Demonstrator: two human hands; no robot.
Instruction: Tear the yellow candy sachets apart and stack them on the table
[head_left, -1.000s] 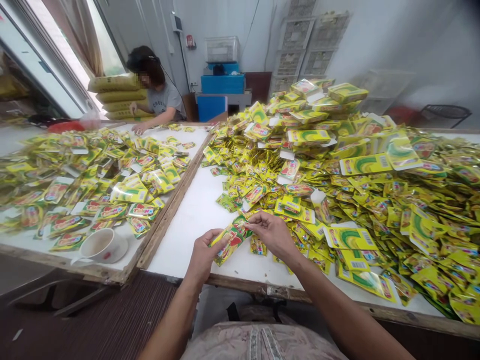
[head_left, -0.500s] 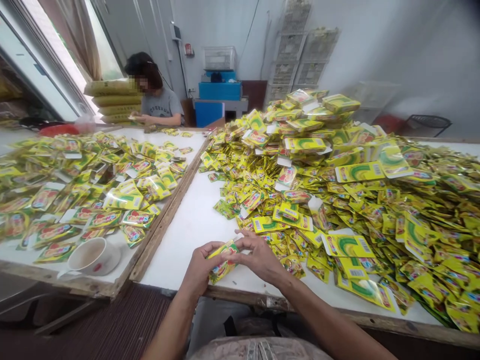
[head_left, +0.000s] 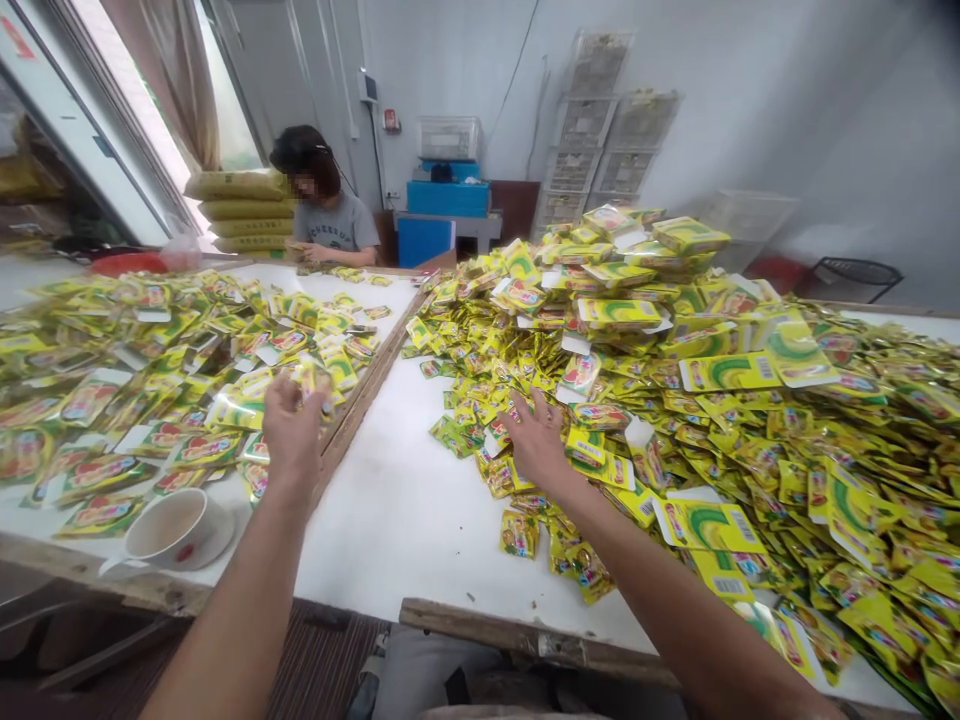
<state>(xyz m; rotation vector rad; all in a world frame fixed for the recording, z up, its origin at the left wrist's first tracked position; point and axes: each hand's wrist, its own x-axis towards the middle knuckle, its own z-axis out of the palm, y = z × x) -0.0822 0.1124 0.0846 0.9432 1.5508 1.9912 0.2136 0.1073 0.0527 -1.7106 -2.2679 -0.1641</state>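
My left hand [head_left: 291, 432] is over the near right edge of the left heap of yellow-green boxes [head_left: 94, 395]. Its fingers are apart and slightly blurred, and no box shows in its grip. On the right, my right hand [head_left: 535, 440] reaches to the near left edge of a tall heap. Its fingers spread over small yellow sachets [head_left: 469, 375] and flat cartons, with nothing visibly gripped. Larger printed cartons [head_left: 724, 373] lie on top of that heap. A loose sachet [head_left: 519, 533] lies on the white table just below my right hand.
A white cup [head_left: 165, 530] with a pale drink stands at the near left. A wooden strip [head_left: 367, 385] divides the two table sections. Across the table sits a person in a grey shirt [head_left: 341, 225], beside stacked yellow sacks [head_left: 247, 210]. Plastic crates [head_left: 589, 120] are stacked by the wall.
The box held between both hands has left them. My left hand has moved left to the box heap, and my right hand forward and right onto the sachets. Both hands have opened.
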